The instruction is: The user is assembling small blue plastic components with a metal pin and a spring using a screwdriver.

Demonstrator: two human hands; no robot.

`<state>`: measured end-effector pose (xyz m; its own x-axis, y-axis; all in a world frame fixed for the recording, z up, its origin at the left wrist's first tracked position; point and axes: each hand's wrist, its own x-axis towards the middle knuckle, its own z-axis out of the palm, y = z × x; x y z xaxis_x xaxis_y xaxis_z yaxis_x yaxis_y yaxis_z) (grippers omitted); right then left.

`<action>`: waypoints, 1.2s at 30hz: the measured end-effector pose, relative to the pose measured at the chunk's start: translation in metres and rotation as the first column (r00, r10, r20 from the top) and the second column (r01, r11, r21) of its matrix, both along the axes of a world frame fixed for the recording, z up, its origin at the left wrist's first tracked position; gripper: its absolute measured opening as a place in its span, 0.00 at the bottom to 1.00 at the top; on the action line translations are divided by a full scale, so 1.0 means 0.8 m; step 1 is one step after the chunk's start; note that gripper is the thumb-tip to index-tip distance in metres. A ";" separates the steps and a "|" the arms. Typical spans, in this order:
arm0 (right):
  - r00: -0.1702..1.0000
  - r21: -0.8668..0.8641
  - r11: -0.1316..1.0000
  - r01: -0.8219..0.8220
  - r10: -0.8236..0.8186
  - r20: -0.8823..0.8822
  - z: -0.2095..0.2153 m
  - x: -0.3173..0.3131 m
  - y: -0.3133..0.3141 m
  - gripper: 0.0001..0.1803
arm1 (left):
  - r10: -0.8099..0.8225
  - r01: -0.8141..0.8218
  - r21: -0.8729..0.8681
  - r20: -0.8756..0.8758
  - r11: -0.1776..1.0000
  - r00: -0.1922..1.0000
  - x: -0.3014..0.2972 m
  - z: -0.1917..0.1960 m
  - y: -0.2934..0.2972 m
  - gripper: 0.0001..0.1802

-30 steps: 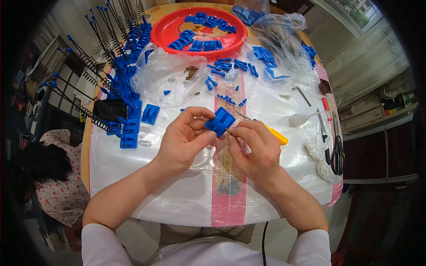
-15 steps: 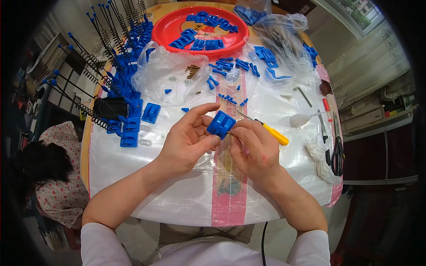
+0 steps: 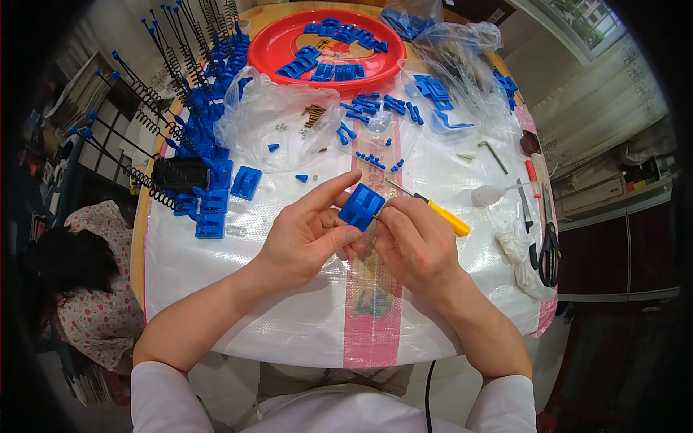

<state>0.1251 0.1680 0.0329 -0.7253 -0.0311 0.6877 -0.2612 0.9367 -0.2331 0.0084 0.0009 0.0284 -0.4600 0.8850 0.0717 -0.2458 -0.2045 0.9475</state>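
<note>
My left hand (image 3: 297, 238) grips a blue plastic bracket (image 3: 361, 207) with a raised ridged middle, thumb below it and forefinger stretched out past it. Close on its right side, my right hand (image 3: 419, 242) is closed in a pinch on a thin metal pin or screw, which meets the bracket's edge. Most of that thin piece is hidden by the fingers. Just beyond my right hand lies a screwdriver (image 3: 447, 218) with a yellow handle. Two small blue cones, one of them a blue cone (image 3: 301, 177) near my left fingertips, rest on the white sheet.
A red basin (image 3: 261, 63) at the back holds blue brackets. Brass-coloured screws (image 3: 313, 115) lie on a clear plastic bag (image 3: 253, 137). Blue assemblies with springs (image 3: 209, 144) crowd the left. Scissors (image 3: 550, 256) and a hex key (image 3: 494, 157) lie right. A person (image 3: 94, 281) is at the left.
The blue bracket has turned slightly in my left hand, and both hands have shifted a little. The pinch of my right hand at its side continues.
</note>
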 end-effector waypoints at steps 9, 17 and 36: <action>0.999 -0.075 0.997 -0.016 0.013 -0.047 0.000 -0.001 -0.004 0.15 | 0.007 -0.010 -0.067 -0.040 0.998 0.999 -0.003 0.000 -0.003 0.31; 0.997 -0.217 0.976 -0.001 -0.015 -0.073 0.003 -0.001 -0.009 0.12 | 0.054 -0.053 -0.051 0.022 0.997 0.998 -0.002 -0.002 0.000 0.29; 0.985 -0.797 0.597 -0.091 0.173 0.017 -0.020 -0.002 -0.006 0.10 | -0.100 0.136 -0.116 0.278 0.984 0.955 -0.012 -0.014 0.001 0.21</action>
